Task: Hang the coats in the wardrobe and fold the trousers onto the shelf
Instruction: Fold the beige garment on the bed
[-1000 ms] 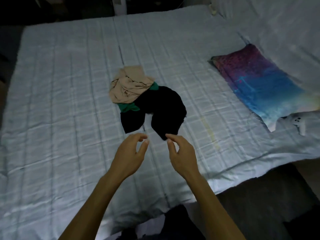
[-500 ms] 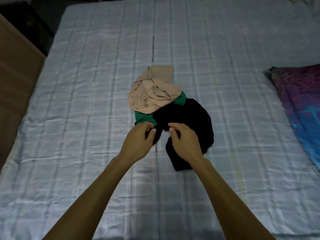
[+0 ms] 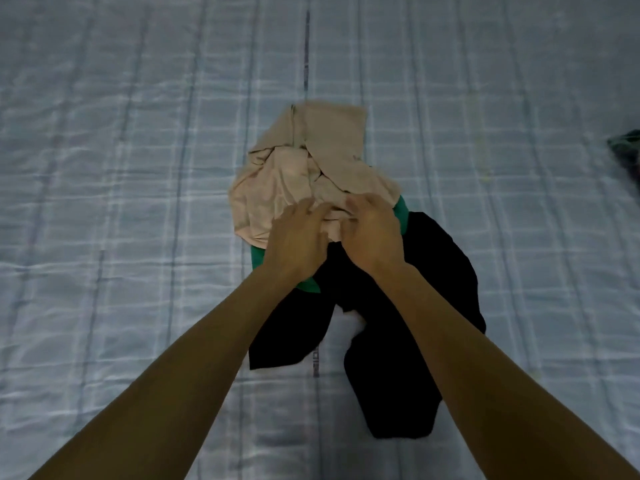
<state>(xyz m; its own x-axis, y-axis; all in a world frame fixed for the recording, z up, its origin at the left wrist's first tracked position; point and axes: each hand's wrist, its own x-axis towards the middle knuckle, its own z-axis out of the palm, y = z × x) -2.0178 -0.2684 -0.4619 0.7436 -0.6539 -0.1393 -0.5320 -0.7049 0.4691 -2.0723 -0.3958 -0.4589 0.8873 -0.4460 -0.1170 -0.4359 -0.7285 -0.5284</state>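
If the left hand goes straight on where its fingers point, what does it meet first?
The beige garment: the left hand seems to touch its near edge with the fingertips, though depth is unclear.

My feed is dim, with a cold bluish cast. The bed sheet (image 3: 104,168) shows a soft sheen along its creases and no hard shadows. The black garment (image 3: 398,341) reads as a flat, detailless mass. Sheet lines bow towards the edges.
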